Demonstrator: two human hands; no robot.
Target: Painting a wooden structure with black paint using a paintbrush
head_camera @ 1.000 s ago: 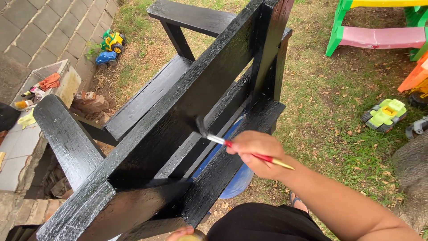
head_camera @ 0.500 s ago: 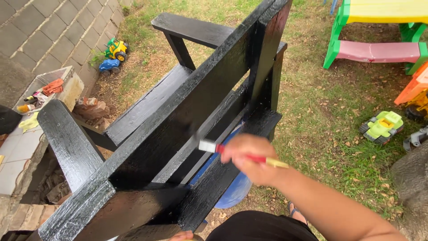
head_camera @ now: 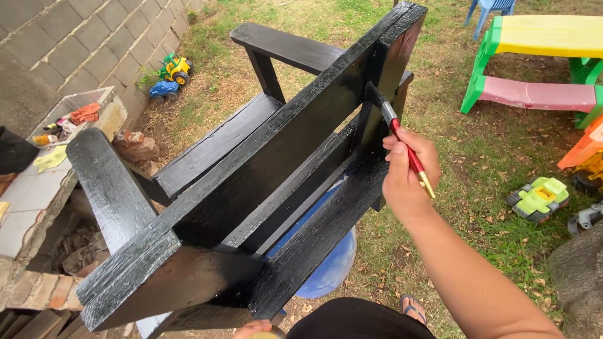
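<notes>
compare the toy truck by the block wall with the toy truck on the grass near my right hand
The green and yellow toy truck by the grey block wall stands on its wheels in the far corner; the lime-green toy truck on the grass is paler and lies much nearer the right hand. Both are plastic and sit on grass.

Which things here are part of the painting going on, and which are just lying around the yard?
In use:
right hand
red-handled paintbrush
black wooden chair
blue barrel under the chair

Lying about:
green toy truck
yellow-green toy tractor
blue toy car
plastic play table with bench
orange rag
</notes>
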